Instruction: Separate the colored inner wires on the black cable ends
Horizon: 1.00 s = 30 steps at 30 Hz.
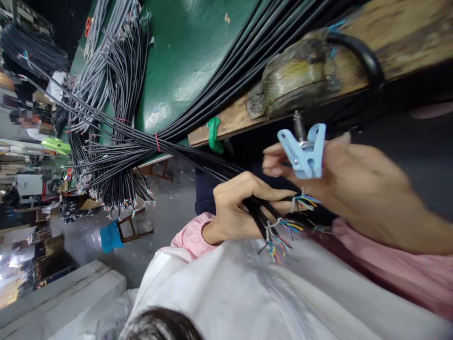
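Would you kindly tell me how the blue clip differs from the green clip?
The blue clip is pale, looks larger and sits on a metal pin beside the right hand; the green clip is darker, looks smaller and hooks over the wooden bench edge, beyond the left hand gripping black cables. Both look plastic.

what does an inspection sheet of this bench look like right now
surface: green bench top with a worn wooden edge
job's things: black cables with stripped coloured wires
clutter: blue clip on a pin, green clip on the edge
grippers: left hand closed on the cables; right hand pinches wire ends, fingers by the blue clip
cables: bundle across the bench, red tie
surroundings: blue scrap on the floor, other benches blurred
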Available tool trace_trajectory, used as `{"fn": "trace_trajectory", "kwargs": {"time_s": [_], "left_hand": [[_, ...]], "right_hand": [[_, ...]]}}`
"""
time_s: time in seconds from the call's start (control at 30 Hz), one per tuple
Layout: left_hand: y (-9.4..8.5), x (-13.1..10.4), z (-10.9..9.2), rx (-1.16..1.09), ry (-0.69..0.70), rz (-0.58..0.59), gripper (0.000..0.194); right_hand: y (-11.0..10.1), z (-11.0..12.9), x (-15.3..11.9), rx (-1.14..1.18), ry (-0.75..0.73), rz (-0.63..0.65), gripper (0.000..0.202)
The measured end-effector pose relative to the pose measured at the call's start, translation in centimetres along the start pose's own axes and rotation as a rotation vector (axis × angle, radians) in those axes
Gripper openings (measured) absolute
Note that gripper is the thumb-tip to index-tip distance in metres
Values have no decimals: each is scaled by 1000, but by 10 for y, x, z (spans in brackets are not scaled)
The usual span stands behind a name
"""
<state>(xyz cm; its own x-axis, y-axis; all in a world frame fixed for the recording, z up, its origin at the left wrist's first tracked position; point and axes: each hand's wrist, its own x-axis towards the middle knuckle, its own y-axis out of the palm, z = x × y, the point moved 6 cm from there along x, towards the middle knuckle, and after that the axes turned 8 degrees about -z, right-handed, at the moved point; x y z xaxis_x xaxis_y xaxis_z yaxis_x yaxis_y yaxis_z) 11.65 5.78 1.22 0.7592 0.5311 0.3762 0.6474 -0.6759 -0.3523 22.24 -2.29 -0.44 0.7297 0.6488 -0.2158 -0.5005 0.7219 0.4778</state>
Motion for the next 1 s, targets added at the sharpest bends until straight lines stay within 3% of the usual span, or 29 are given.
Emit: {"fn": "trace_trajectory", "kwargs": {"time_s": [0.13,0.27,0.43,0.57,0.7,0.9,1.0], "left_hand": [[6,3,7,22,-40,-76,60],[8,8,1,-35,-80,-106,60],[7,16,-14,-65,-2,-136,55],[7,18,-13,-53,-51,-131,61],[6,15,-12,-20,-54,-76,56],[1,6,-17,-19,145,-56,47],[-3,9,-17,4,194,43,46]], "right_hand": [[27,2,13,137,136,174,67],[27,4,12,124,138,162,66],[29,3,9,123,161,182,67],[30,1,7,118,196,233,69],[21,-9,9,108,221,241,66],[-5,-24,4,85,208,178,57],[-17,-21,-6,-14,143,108,50]]}}
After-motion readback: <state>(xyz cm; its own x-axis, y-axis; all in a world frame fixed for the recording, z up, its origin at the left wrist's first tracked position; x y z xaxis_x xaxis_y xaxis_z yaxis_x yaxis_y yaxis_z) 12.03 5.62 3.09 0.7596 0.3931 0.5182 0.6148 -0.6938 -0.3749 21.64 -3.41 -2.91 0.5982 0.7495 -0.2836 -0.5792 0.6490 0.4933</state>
